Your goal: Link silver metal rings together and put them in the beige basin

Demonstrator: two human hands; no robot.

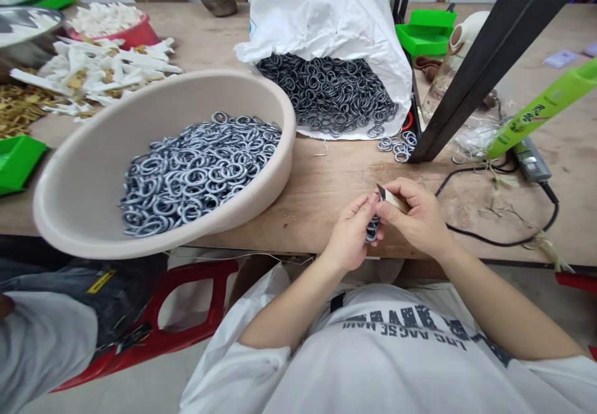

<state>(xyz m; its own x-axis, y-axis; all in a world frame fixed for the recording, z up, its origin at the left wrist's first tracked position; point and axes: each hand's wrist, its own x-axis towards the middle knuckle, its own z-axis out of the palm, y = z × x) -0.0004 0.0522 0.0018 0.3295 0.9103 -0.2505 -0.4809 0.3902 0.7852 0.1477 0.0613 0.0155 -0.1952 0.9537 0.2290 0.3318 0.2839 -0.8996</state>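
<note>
My left hand (349,234) is closed around several small grey rings (372,230), held together near the table's front edge. My right hand (417,215) grips a small knife (394,200) with a pale handle and a dark, pointed blade. Both hands meet, with the blade beside the left fingertips and the right thumb close to the rings; exact contact between blade and rings is hidden. To the left stands a large beige basin (102,153) with a heap of grey rings (196,178). Behind, a white sack (321,16) lies open, full of darker rings (331,91).
A slanted black metal post (476,72) rises right of the sack, with loose rings (401,147) at its foot. Farther right are a green packet (541,109) and a black cable (508,240). White plastic pieces (107,69) lie back left. Another person's sleeve (51,345) shows lower left.
</note>
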